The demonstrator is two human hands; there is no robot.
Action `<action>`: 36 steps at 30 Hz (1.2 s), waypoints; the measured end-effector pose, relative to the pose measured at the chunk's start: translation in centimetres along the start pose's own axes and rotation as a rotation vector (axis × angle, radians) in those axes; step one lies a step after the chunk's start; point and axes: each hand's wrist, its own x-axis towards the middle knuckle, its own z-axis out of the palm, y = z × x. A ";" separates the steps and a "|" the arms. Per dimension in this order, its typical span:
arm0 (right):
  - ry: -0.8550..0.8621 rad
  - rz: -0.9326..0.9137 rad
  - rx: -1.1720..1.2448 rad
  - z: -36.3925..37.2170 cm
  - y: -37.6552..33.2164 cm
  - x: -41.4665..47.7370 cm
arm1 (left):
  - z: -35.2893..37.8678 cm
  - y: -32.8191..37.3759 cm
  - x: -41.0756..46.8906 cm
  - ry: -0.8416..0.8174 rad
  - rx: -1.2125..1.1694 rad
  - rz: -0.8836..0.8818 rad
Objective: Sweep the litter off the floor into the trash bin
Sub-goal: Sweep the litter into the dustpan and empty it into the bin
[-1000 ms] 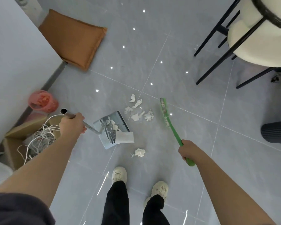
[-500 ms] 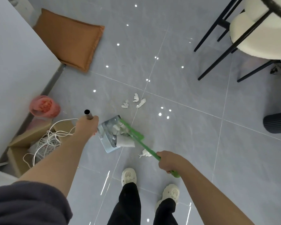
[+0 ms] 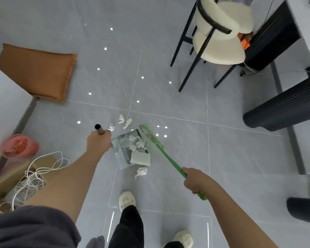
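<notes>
My left hand (image 3: 98,144) grips the metal handle (image 3: 99,129) of a grey-blue dustpan (image 3: 123,149) standing on the floor. Several white paper scraps (image 3: 137,144) and a flat white piece (image 3: 140,158) lie in the pan. My right hand (image 3: 195,179) holds a green broom (image 3: 166,156), its head (image 3: 149,135) resting at the pan's right edge. Loose scraps (image 3: 124,120) lie on the floor just beyond the pan. One crumpled scrap (image 3: 141,172) lies on the near side of the pan. A small pink bin (image 3: 18,145) with a red liner stands at the left.
An orange cushion (image 3: 41,72) lies far left by a white wall. A cardboard box with tangled white cord (image 3: 30,178) sits near left. A white chair with black legs (image 3: 217,38) and black ribbed objects (image 3: 283,108) stand at the right. My feet (image 3: 126,199) are below the pan.
The broom head has swung from inside the pan back out to its right edge. More scraps now lie in the pan. My view has shifted right.
</notes>
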 end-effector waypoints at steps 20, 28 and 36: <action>0.172 0.149 0.200 1.6 36.2 -18.7 | 28.8 11.7 -33.6 -0.311 0.126 0.282; 0.145 0.293 0.325 -2.2 47.0 -20.8 | 43.4 16.9 -40.2 -0.495 0.310 0.427; 0.174 0.368 0.644 -3.1 63.0 -24.9 | 58.4 19.5 -52.8 -0.652 0.432 0.590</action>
